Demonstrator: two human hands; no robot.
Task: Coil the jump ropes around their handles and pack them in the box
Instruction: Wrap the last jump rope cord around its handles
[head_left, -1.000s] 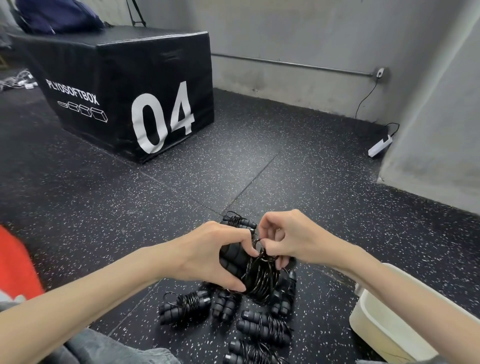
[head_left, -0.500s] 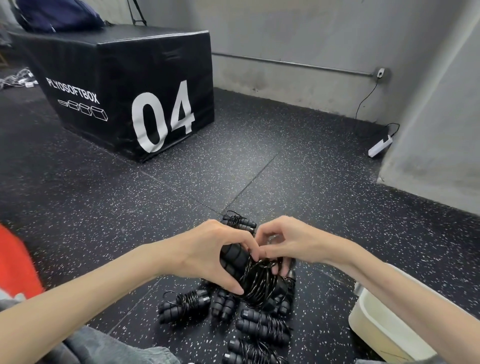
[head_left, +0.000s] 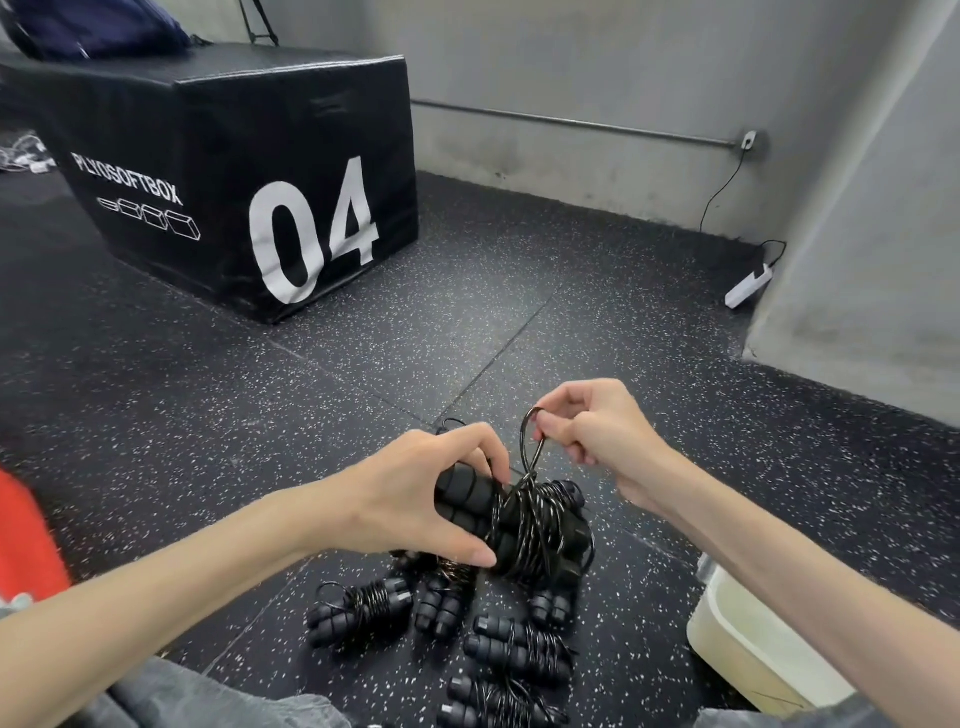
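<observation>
My left hand (head_left: 415, 493) grips the black foam handles of a jump rope (head_left: 524, 525) whose thin black cord is wound round them. My right hand (head_left: 597, 431) pinches a loop of that cord (head_left: 530, 441), lifted up above the bundle. Several coiled jump ropes (head_left: 509, 649) lie on the floor below my hands. A cream plastic box (head_left: 748, 644) stands at the lower right, just under my right forearm; its inside is mostly out of view.
A large black plyo box (head_left: 234, 171) marked 04 stands at the back left. A grey wall and pillar (head_left: 857, 249) close off the right, with a white power strip (head_left: 748, 286) at their foot. Something red (head_left: 26, 540) sits at the left edge.
My right hand has lifted up and to the right, pulling a loop of cord out above the bundle. My left hand keeps its grip on the handles.
</observation>
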